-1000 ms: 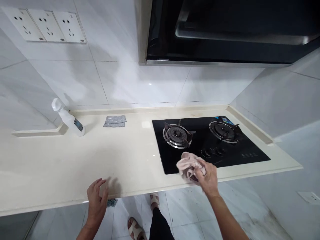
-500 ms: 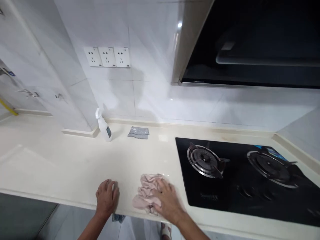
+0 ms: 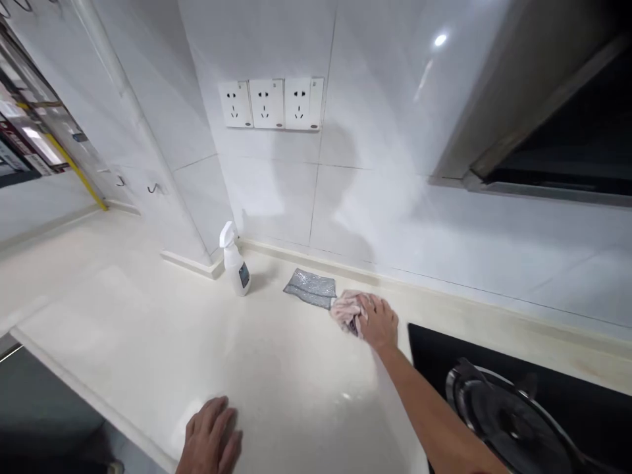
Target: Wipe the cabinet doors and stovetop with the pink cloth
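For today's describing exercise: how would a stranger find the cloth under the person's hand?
Start at the three wall sockets and drop to the countertop. Right of the spray bottle lies a flat grey cloth; the crumpled pink cloth beside it sits under the right hand.

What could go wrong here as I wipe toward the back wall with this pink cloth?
The right hand presses the pink cloth right beside the grey cloth; another sweep may well drag or bunch it. The spray bottle stands upright just beyond and could be knocked over. The left hand rests flat near the counter edge, where the surface looks glossy, maybe damp, so it might slip.
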The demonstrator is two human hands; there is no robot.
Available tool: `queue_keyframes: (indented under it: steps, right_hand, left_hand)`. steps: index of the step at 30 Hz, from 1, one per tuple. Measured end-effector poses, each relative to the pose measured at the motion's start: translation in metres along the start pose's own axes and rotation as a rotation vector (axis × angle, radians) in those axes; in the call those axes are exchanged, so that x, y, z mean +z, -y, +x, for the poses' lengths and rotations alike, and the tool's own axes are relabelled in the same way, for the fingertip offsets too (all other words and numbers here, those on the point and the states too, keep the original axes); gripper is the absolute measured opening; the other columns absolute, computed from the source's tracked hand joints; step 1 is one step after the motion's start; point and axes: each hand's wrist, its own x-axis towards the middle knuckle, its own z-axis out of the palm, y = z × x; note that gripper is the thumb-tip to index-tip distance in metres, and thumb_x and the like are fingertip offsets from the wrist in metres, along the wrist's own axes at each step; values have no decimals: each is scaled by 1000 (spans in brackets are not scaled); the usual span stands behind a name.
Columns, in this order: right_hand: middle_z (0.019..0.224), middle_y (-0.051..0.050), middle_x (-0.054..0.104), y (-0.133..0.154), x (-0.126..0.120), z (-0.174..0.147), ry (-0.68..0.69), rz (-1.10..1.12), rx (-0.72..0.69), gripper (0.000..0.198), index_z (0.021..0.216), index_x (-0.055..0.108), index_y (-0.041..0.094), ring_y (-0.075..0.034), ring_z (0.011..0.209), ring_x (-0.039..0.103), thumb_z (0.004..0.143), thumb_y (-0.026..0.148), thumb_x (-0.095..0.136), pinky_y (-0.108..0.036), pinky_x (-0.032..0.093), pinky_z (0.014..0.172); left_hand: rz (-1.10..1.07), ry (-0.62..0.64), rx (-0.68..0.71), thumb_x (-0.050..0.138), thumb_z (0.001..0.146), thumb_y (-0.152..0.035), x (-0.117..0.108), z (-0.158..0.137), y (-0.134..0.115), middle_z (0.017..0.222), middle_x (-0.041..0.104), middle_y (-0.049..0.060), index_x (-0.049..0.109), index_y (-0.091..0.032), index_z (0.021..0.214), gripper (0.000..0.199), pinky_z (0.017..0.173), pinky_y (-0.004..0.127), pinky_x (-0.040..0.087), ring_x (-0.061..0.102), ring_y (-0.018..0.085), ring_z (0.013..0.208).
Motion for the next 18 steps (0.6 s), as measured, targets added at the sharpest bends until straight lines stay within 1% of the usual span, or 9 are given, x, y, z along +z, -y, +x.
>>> queue_keyframes:
  steps: [2, 4, 6, 7, 10, 12, 15, 17, 18]
  right_hand:
    - [156, -2, 36, 7, 7, 38, 12, 25, 0, 51, 144, 49, 36, -34, 141, 24, 96, 29, 38, -57, 27, 109]
    - [155, 2, 36, 10, 13, 60, 37, 43, -1, 46, 137, 56, 41, -35, 141, 21, 97, 29, 37, -59, 26, 106]
    - [156, 4, 35, 10, 14, 64, 68, 51, -17, 44, 130, 62, 41, -36, 142, 19, 97, 28, 35, -59, 26, 105]
    - [155, 3, 36, 9, 12, 58, 82, 51, -33, 44, 128, 64, 40, -36, 143, 18, 97, 27, 35, -59, 27, 105]
    - [154, 1, 39, 8, 0, 11, 115, 39, -115, 41, 123, 68, 35, -36, 144, 20, 94, 29, 40, -56, 30, 105]
    - [154, 0, 39, 11, -7, -37, 110, 32, -186, 39, 123, 68, 34, -39, 144, 20, 91, 37, 46, -57, 32, 105]
    - [151, -1, 42, 22, -8, -103, 36, 63, -339, 38, 116, 70, 34, -41, 146, 18, 90, 52, 49, -60, 31, 107]
    - [148, -3, 45, 35, -6, -122, 36, 79, -382, 40, 113, 71, 33, -41, 145, 20, 87, 58, 53, -59, 31, 107]
    - [146, -4, 47, 42, -6, -120, 49, 78, -385, 41, 113, 71, 32, -41, 145, 22, 86, 59, 55, -58, 31, 108]
  left_hand:
    - [-1, -4, 5, 62, 89, -36, -4, 0, -1, 129, 64, 11, 60, -27, 122, 34, 91, 45, 53, 59, 30, 120]
    - [-11, -5, -2, 61, 90, -34, -9, 2, -4, 129, 63, 12, 59, -27, 123, 34, 93, 46, 53, 58, 30, 122]
    - [-20, 8, -13, 59, 91, -33, -12, 4, -7, 129, 63, 13, 58, -27, 123, 32, 95, 47, 52, 58, 30, 122]
    - [-23, 20, -19, 59, 92, -32, -13, 5, -8, 128, 63, 12, 59, -26, 122, 31, 95, 47, 52, 58, 30, 122]
    - [-29, 43, -41, 59, 92, -32, -14, 6, -11, 127, 64, 11, 59, -26, 120, 28, 95, 46, 52, 58, 29, 122]
    - [-30, 38, -58, 59, 92, -32, -12, 6, -13, 126, 64, 11, 60, -25, 119, 28, 95, 46, 51, 58, 29, 121]
    - [-39, 30, -67, 60, 92, -32, -11, 5, -14, 127, 64, 11, 60, -25, 119, 28, 95, 46, 51, 58, 28, 121]
    - [-53, 28, -65, 59, 92, -30, -12, 5, -16, 127, 64, 11, 61, -25, 118, 27, 96, 45, 51, 58, 28, 122]
    - [-58, 25, -66, 59, 92, -30, -13, 5, -16, 127, 64, 11, 61, -25, 118, 26, 96, 45, 51, 58, 28, 122]
